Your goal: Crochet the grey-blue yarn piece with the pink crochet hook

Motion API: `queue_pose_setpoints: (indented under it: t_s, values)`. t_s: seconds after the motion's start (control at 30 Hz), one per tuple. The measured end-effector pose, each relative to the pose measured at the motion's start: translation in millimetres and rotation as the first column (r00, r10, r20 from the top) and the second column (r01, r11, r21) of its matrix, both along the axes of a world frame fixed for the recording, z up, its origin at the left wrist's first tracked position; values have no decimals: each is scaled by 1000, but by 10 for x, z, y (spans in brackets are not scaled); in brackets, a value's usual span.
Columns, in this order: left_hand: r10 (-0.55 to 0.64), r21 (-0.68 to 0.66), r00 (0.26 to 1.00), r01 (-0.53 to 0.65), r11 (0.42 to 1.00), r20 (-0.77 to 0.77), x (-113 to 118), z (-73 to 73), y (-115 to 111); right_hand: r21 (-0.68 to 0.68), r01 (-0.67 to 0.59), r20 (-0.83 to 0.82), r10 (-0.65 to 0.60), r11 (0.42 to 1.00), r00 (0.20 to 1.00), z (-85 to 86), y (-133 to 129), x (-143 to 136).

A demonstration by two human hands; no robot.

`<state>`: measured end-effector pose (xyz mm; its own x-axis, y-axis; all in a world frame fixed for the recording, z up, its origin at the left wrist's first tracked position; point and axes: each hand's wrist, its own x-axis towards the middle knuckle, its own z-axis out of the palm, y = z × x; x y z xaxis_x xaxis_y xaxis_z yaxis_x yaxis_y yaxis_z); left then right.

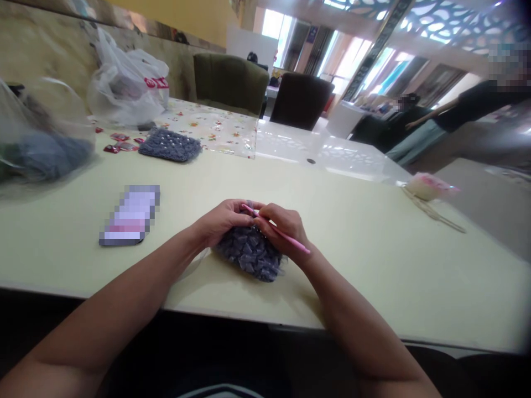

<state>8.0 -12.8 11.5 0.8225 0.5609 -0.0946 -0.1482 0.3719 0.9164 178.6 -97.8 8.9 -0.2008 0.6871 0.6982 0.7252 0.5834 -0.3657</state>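
A grey-blue crocheted piece with a ruffled surface hangs from my two hands, just over the pale table near its front edge. My left hand pinches its upper left edge, where a strand of grey yarn shows at the fingers. My right hand is closed around a pink crochet hook. The hook's tip lies at my left fingertips, and its handle points down to the right. The fingertips of both hands nearly meet at the top edge of the piece.
On the pale table, a phone lies at left. Behind it are a flat crocheted square, red wrappers and plastic bags. A pink-white packet with a cord sits at right. Chairs and people stand beyond.
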Motion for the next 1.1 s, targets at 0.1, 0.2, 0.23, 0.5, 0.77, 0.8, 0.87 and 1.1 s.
queue_pose_setpoints:
  t_s: [0.1,0.2,0.23,0.5,0.77,0.8,0.87,1.1]
  values:
    - [-41,38,999,41,998,-1,-10,-5,-3,17,26,88,-27,1000,996,-24,23,18]
    - [-128,211,989,142,967,-81,-94,66,57,9,35,49,-35,999,998,23,2,25]
    - [-128,309,984,161,937,-124,-128,94,85,12,43,15,-43,999,999,41,-7,23]
    - [122,703,963,87,705,-241,-152,63,249,-93,30,-270,-54,995,961,76,4,5]
    - [59,283,998,-50,958,-23,-119,66,188,-215,-105,-307,35,971,951,200,-31,106]
    - [73,273,997,-66,960,-16,-123,75,186,-238,-130,-296,56,962,954,218,-32,127]
    - [86,250,996,-77,965,-25,-131,86,184,-275,-171,-274,93,946,957,244,-29,171]
    - [125,304,991,-102,947,-56,-128,97,171,-359,-227,-190,167,905,967,279,-27,267]
